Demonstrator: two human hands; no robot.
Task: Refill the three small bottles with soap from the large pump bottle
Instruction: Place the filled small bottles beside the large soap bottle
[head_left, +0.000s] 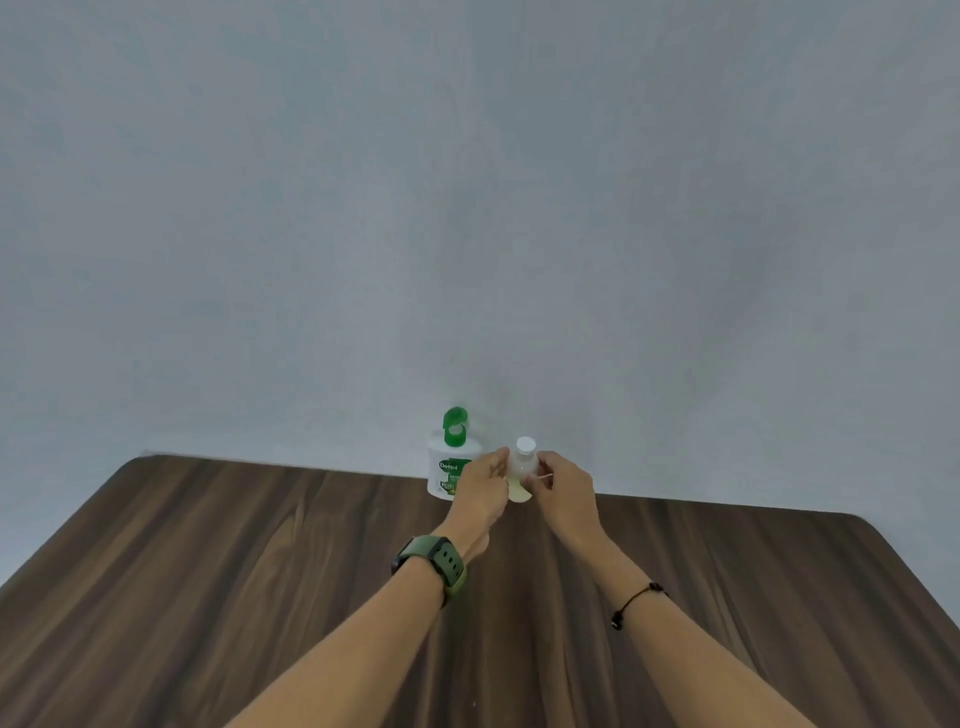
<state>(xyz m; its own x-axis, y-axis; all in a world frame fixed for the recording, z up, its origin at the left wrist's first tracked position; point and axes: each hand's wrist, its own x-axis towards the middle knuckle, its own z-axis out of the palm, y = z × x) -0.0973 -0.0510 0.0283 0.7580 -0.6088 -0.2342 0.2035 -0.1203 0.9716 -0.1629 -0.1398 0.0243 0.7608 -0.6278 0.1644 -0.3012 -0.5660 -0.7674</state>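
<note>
A large white pump bottle with a green pump head and green label stands at the far edge of the wooden table, against the wall. Just right of it is a small clear bottle with a white cap and pale liquid in its lower part. My left hand and my right hand reach in from either side, and their fingertips pinch the small bottle. Only this one small bottle shows; anything behind the hands is hidden.
A plain grey wall rises directly behind the table's far edge. The dark wood tabletop spreads wide to the left and right of my forearms. A green watch sits on my left wrist, a black cord on my right.
</note>
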